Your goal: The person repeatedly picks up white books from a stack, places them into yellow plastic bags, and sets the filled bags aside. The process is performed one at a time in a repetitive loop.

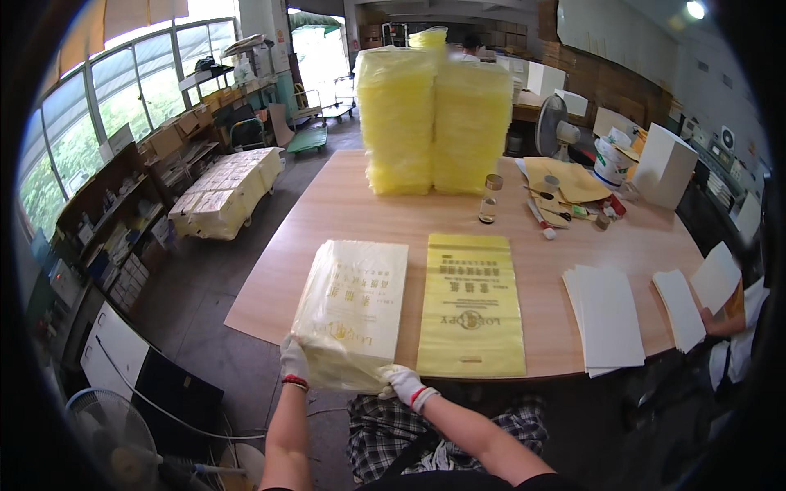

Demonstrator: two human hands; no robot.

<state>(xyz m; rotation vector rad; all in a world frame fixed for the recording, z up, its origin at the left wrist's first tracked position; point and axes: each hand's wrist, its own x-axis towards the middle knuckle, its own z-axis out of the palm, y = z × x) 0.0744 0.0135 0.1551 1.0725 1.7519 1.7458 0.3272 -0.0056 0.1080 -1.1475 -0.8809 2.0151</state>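
Note:
A pale plastic bag (352, 311) with gold print lies at the table's front left, with a thick block of pale sheets inside it. Its loose, crumpled end hangs just over the front edge. My left hand (293, 360), in a white glove with a red cuff, grips that end at its left corner. At the right corner my right hand (404, 385), gloved the same way, has its fingers closed on the film. Just right of the bag lies a flat stack of yellow printed bags (471, 307).
Two tall piles of yellow bags (401, 123) stand at the table's back. Right of them are a tape roll (488, 210), scissors (559, 215), a white bucket (612, 159) and a fan (559, 127). Fanned white sheets (607, 319) lie front right, beside another person's hand (720, 321).

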